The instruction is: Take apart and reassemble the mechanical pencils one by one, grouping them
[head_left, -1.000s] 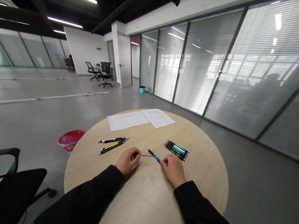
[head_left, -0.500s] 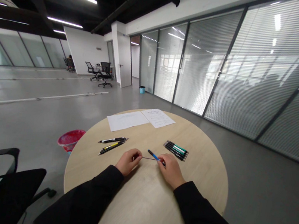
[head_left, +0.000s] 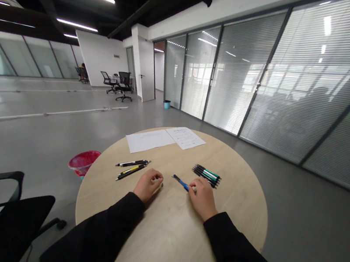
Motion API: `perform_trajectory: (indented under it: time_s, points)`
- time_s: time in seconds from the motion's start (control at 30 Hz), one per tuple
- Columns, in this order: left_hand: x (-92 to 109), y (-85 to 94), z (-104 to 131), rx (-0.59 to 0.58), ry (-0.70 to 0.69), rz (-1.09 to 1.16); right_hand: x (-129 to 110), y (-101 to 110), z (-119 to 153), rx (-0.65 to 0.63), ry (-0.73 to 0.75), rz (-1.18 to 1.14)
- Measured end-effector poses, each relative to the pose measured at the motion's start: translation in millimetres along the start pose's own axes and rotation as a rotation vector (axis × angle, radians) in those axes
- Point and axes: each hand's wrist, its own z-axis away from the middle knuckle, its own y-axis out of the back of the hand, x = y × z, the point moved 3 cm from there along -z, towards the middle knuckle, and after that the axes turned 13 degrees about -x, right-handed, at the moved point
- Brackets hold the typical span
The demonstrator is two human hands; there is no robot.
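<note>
My right hand (head_left: 202, 198) is closed, its fingertips pinched at the near end of a blue pen part (head_left: 182, 182). A thin dark rod, like a pen refill (head_left: 174, 177), runs close alongside the blue part; I cannot tell whether it is held too. To the left, my left hand (head_left: 148, 186) rests near the table with curled fingers and thumb together. Whatever is in that pinch, if anything, is too small to name. Several black and green pens (head_left: 206, 175) lie in a row just beyond my right hand. Black pens, one with a yellow band (head_left: 132, 170), lie beyond my left.
Two printed sheets (head_left: 150, 141) lie at the far side of the round wooden table (head_left: 157, 243). A red basin-like bin (head_left: 83, 161) stands on the floor to the left, near a black chair (head_left: 14, 220). Glass partitions with blinds (head_left: 237, 74) line the right.
The thin rod that stretched between both hands has left my left fingers and now lies along the blue part. My left hand has drawn back slightly to the left.
</note>
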Motion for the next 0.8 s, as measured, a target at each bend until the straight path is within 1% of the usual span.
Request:
perform_trajectory:
  time_s: [0.07,0.27,0.4,0.57,0.8]
  points:
    - [0.9,-1.0,0.0,-0.019,-0.024,-0.033,-0.6,-1.7,0.8,0.011,-0.027,0.033]
    - [12.3,-14.1,2.3,-0.234,-0.115,-0.105,-14.7,-9.3,1.9,-0.016,-0.014,0.124]
    - [17.5,-20.0,4.6,-0.32,-0.14,-0.17,-20.6,-11.8,2.6,-0.068,-0.007,0.166]
    - [20.1,-21.1,5.5,-0.354,-0.134,-0.234,-22.4,-12.4,3.3,-0.133,-0.03,0.203]
    - [20.7,-20.4,5.4,-0.368,-0.131,-0.249,-22.9,-10.9,3.6,-0.136,-0.048,0.193]
